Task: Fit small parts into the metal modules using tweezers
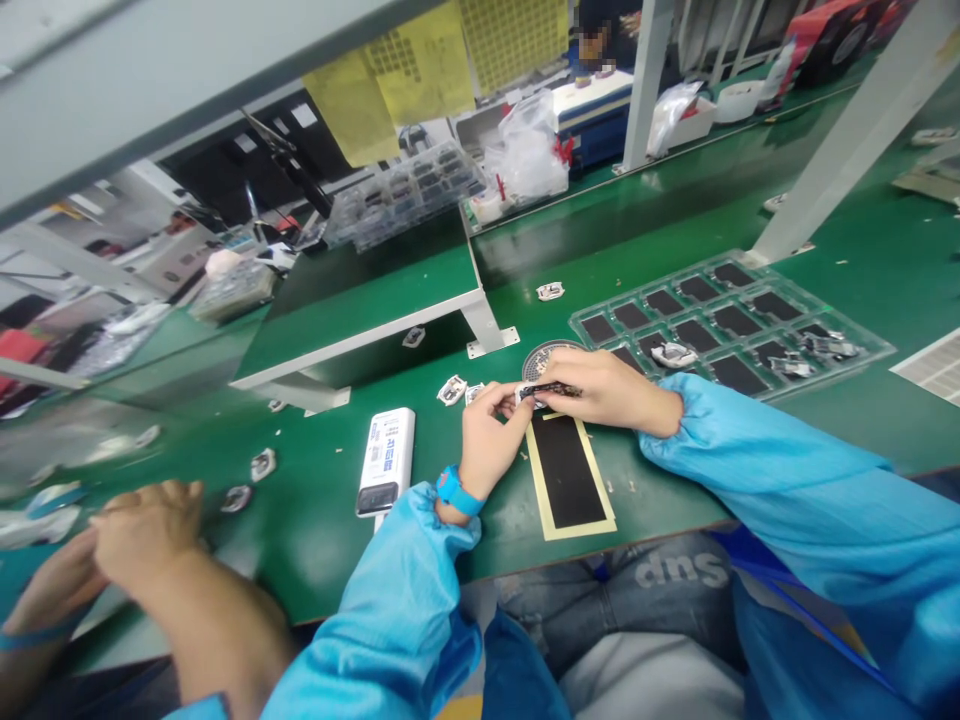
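Observation:
My left hand (491,435) and my right hand (604,388) meet over the green bench, fingers pinched together on a small dark flat part (546,391) with a white end. Both hands are closed on it. Just below them lies a black rectangular pad with a tan border (570,480). A round perforated metal disc (541,357) sits right behind the hands, partly hidden by them. A blue band circles my left wrist, and both arms wear light blue sleeves.
A clear plastic tray (731,320) with dark pockets and a few small parts lies to the right. A white device (386,460) lies left. Small white parts (451,390) dot the bench. A co-worker's hands (142,525) work at the lower left. A raised green shelf (360,300) stands behind.

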Tool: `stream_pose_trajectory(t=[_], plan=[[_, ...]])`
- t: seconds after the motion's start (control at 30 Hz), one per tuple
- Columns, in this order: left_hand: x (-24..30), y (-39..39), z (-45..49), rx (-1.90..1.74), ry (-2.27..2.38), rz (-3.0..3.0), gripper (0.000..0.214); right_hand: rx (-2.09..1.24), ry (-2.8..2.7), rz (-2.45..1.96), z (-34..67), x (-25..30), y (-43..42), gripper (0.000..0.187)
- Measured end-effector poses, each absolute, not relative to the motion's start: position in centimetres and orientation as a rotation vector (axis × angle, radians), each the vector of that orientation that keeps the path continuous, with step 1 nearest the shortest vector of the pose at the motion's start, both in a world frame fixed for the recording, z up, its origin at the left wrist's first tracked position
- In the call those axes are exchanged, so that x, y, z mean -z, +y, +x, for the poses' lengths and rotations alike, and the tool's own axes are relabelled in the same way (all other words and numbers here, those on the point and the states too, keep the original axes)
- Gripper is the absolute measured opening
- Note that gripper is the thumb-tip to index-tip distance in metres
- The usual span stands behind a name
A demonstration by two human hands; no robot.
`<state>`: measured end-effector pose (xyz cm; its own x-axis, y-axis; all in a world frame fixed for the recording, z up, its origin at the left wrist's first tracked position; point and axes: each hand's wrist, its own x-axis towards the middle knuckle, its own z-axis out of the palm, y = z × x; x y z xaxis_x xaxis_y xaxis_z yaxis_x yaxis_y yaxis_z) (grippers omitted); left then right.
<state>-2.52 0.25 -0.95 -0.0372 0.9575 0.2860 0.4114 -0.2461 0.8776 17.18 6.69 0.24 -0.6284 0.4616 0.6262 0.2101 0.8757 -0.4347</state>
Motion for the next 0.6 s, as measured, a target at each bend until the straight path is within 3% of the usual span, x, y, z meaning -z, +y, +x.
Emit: stream_pose_trajectory(t=[0.17, 0.33, 0.6], plan=[[0.8, 0.8, -3.2, -1.256, 1.488, 1.664, 0.014, -0.589, -2.22, -0.517, 17.8, -0.1, 7.7, 0.011], [0.0, 1.4, -4.4, -1.272, 1.617, 1.756, 0.013, -0.452, -2.165, -0.738, 18.8, -0.5, 9.1, 0.015], [-0.2, 0.5, -3.4, -1.259, 1.519, 1.95, 0.016, -0.599, -2.033, -0.488, 17.2, 0.2, 7.4, 0.012]])
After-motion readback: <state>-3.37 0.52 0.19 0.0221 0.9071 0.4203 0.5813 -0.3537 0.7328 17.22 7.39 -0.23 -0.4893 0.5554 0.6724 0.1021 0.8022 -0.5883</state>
